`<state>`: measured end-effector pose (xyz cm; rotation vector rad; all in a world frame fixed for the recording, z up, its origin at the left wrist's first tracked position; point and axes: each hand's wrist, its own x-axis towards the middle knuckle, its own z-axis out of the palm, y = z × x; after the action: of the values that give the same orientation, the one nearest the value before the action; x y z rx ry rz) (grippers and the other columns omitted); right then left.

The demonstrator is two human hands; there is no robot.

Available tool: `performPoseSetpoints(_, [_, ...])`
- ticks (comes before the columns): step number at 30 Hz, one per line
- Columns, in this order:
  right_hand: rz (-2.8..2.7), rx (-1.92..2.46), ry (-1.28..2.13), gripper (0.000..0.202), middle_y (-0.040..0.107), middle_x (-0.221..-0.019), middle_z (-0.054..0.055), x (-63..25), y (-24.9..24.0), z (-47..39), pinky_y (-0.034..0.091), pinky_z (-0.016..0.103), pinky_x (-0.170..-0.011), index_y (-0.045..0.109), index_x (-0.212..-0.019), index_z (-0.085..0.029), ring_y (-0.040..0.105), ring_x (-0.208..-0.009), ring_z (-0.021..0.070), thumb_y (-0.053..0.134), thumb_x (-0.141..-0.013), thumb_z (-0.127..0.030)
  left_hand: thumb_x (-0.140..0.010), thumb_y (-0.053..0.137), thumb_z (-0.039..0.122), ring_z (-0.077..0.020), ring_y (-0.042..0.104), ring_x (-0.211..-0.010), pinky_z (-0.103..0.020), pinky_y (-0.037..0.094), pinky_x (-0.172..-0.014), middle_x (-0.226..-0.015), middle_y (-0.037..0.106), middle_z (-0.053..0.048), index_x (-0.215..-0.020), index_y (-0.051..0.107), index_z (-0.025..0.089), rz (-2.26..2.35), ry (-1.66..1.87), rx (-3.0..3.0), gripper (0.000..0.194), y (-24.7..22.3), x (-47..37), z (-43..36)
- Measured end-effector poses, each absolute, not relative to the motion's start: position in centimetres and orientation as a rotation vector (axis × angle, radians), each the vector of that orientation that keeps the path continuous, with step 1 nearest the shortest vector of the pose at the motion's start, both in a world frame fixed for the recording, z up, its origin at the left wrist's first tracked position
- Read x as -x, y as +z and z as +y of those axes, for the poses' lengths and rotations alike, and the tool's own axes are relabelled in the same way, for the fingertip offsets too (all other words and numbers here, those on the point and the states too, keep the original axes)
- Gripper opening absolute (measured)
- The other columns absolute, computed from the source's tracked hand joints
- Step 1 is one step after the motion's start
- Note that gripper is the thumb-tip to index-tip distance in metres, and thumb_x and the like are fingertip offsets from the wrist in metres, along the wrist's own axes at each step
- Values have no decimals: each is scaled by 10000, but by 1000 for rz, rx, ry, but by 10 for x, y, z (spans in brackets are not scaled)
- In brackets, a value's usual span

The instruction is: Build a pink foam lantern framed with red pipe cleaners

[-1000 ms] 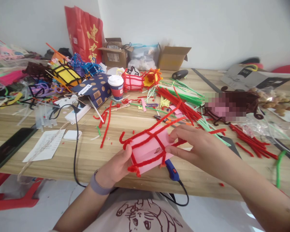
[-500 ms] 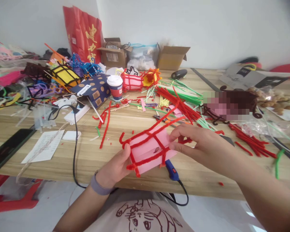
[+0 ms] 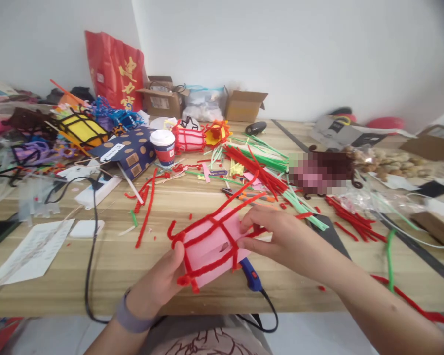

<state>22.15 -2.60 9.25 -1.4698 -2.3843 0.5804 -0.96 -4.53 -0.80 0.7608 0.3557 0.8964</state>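
Note:
Between my hands, just over the table's front part, is a small lantern (image 3: 203,240) of pink sheet inside a frame of red pipe cleaners. My left hand (image 3: 163,273) grips its left end, thumb on top of the frame and the other fingers hidden beneath. At the right end, my right hand (image 3: 264,229) pinches the edge of the pink sheet between thumb and fingers. Long red pipe-cleaner ends stick out past the sheet toward the upper right. Below the lantern lies a blue-handled corded tool (image 3: 252,277), its front part hidden by the lantern.
Behind the lantern lie red pipe cleaners (image 3: 261,170), green ones (image 3: 270,157) and orange-handled pliers (image 3: 251,196). A lidded paper cup (image 3: 163,148) stands by a dotted blue box (image 3: 131,148). A black cord (image 3: 92,246) crosses the left side. Finished lanterns (image 3: 190,139) sit farther back.
The view has turned to the right, so everything appears shifted left and slightly down. Both hands keep their hold on the lantern, with little visible change in grip.

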Motion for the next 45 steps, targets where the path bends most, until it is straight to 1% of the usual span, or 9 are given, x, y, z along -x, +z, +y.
performPoseSetpoints(6, [-2381, 1465, 598, 97, 688, -864, 25, -219, 93, -24, 432, 270, -688, 616, -788, -199, 623, -805, 167, 690, -842, -231, -933, 475, 502, -225, 582, -1260, -315, 385, -1129, -1222, 715, -27, -1211, 699, 284, 311, 882, -772, 418, -7, 11, -43])
performPoseSetpoints(9, [-2394, 1471, 593, 95, 692, -862, 30, -219, 94, -23, 429, 271, -673, 621, -793, -199, 624, -798, 172, 675, -850, -252, -933, 485, 498, -214, 574, -1269, -299, 383, -1127, -1217, 718, -15, -1218, 693, 293, 296, 886, -755, 408, -6, 10, -42])
performPoseSetpoints(15, [-2390, 1493, 611, 119, 701, -871, 34, -220, 95, -21, 437, 278, -658, 641, -812, -208, 633, -783, 177, 634, -866, -314, -879, 564, 555, -245, 489, -1349, -365, 335, -1163, -1276, 688, -24, -1197, 705, 271, 284, 847, -680, 449, -7, 8, -37])
performPoseSetpoints(19, [-2377, 1489, 684, 192, 711, -903, 41, -220, 100, -21, 444, 288, -660, 676, -852, -224, 641, -783, 180, 547, -903, -356, -868, 561, 596, -271, 450, -1377, -433, 319, -1172, -1276, 689, -46, -1197, 694, 247, 285, 821, -622, 497, -8, 8, -36])
performPoseSetpoints(23, [-2412, 1520, 655, 226, 712, -909, 47, -219, 104, -21, 438, 299, -669, 676, -859, -217, 637, -797, 190, 532, -910, -384, -889, 545, 579, -278, 441, -1383, -451, 314, -1176, -1255, 700, -59, -1180, 692, 224, 292, 822, -584, 483, -9, 8, -36])
performPoseSetpoints(33, [-2486, 1582, 487, 151, 720, -863, 50, -213, 102, -21, 449, 302, -667, 654, -838, -211, 650, -777, 204, 601, -871, -349, -860, 598, 567, -264, 525, -1317, -391, 389, -1131, -1176, 738, -48, -1136, 720, 224, 310, 843, -521, 457, -12, 8, -38])
performPoseSetpoints(37, [-2498, 1582, 426, 132, 735, -876, 52, -211, 101, -21, 453, 298, -662, 661, -830, -210, 660, -780, 204, 618, -863, -330, -902, 545, 541, -265, 560, -1283, -408, 417, -1105, -1161, 744, -59, -1139, 715, 222, 334, 856, -507, 432, -14, 8, -37])
performPoseSetpoints(42, [-2511, 1639, 382, 147, 735, -884, 47, -210, 98, -20, 437, 302, -658, 658, -833, -214, 663, -790, 214, 617, -868, -350, -875, 568, 567, -287, 579, -1257, -446, 414, -1094, -1158, 744, -64, -1124, 718, 228, 301, 864, -521, 447, -18, 7, -35])
performPoseSetpoints(45, [-2503, 1650, 401, 157, 731, -892, 44, -210, 97, -19, 437, 309, -664, 656, -848, -217, 661, -796, 216, 607, -879, -363, -891, 550, 557, -269, 612, -1215, -427, 418, -1085, -1109, 760, -61, -1136, 713, 226, 284, 869, -535, 444, -14, 4, -33])
